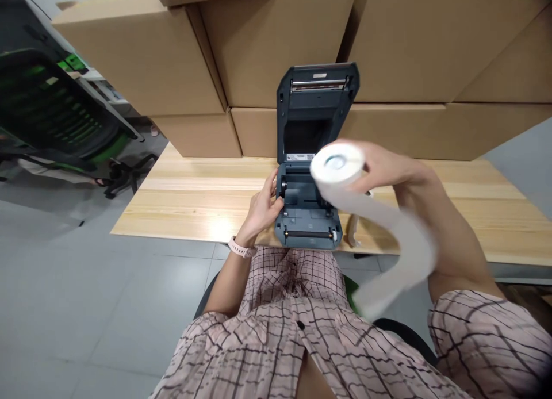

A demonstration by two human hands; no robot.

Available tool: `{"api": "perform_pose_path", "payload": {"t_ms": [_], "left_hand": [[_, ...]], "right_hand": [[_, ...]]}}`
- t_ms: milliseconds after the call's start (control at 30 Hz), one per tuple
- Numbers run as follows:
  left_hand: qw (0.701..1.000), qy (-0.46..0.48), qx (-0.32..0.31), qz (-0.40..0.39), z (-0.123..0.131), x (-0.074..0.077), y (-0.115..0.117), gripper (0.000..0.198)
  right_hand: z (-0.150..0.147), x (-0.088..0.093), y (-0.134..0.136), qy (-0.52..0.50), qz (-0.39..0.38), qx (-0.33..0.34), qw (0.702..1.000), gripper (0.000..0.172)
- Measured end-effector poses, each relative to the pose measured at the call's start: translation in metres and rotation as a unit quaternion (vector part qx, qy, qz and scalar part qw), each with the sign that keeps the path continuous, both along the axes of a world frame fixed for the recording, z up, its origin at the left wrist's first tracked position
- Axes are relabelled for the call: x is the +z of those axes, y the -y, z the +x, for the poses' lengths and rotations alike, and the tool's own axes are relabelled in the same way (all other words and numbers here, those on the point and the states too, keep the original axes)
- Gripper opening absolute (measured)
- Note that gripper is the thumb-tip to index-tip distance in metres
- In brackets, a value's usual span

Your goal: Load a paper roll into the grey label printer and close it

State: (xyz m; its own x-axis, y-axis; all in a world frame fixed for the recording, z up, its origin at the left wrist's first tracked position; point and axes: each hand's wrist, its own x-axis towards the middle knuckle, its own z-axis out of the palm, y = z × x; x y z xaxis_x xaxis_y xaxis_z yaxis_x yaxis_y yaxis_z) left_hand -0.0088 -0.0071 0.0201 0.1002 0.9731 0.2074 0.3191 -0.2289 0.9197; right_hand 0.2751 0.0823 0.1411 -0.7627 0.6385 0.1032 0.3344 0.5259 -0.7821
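A dark grey label printer [307, 219] lies on the wooden table with its lid [317, 108] raised and the roll bay exposed. My left hand [261, 208] grips the printer's left side wall, the thumb over the inner edge and the fingers along the outside. Above the right part of the bay, my right hand [383, 164] holds a white label roll [337, 164], its core facing up. From the roll a loose paper strip [416, 246] curls out to the right and down toward my lap, blurred by motion. The roll covers part of the bay.
Cardboard boxes [276, 48] are stacked along the back of the wooden table [185, 198]. A curled strip of white paper [354, 231] lies right of the printer near the front edge. An office chair [56, 111] stands at the far left.
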Motion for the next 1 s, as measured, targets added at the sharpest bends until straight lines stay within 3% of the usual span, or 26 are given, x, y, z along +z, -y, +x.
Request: {"api": "perform_pose_path", "payload": {"t_ms": [67,200,367,567,900,1000], "left_hand": [[1.000,-0.010,0.006,0.000,0.000,-0.001,0.000,0.084],[1.000,-0.019,0.022,0.007,0.000,-0.004,-0.001,0.081],[1.000,-0.014,0.026,-0.001,0.002,-0.003,0.000,0.079],[0.999,-0.021,0.034,0.000,0.004,0.001,0.002,0.074],[0.999,-0.010,0.035,-0.007,0.006,0.001,0.003,0.070],[0.999,0.005,0.033,-0.006,0.006,0.000,0.003,0.069]], "right_hand": [[-0.031,0.009,0.011,0.125,0.082,0.051,0.987,0.069],[-0.069,0.001,0.012,0.279,0.174,0.047,0.943,0.059],[-0.079,-0.017,-0.006,0.341,0.148,0.079,0.925,0.064],[-0.085,-0.033,-0.014,0.360,0.078,0.098,0.925,0.072],[-0.077,-0.053,-0.023,0.296,0.113,0.070,0.946,0.070],[-0.071,-0.052,-0.015,0.265,0.152,0.065,0.950,0.071]]}}
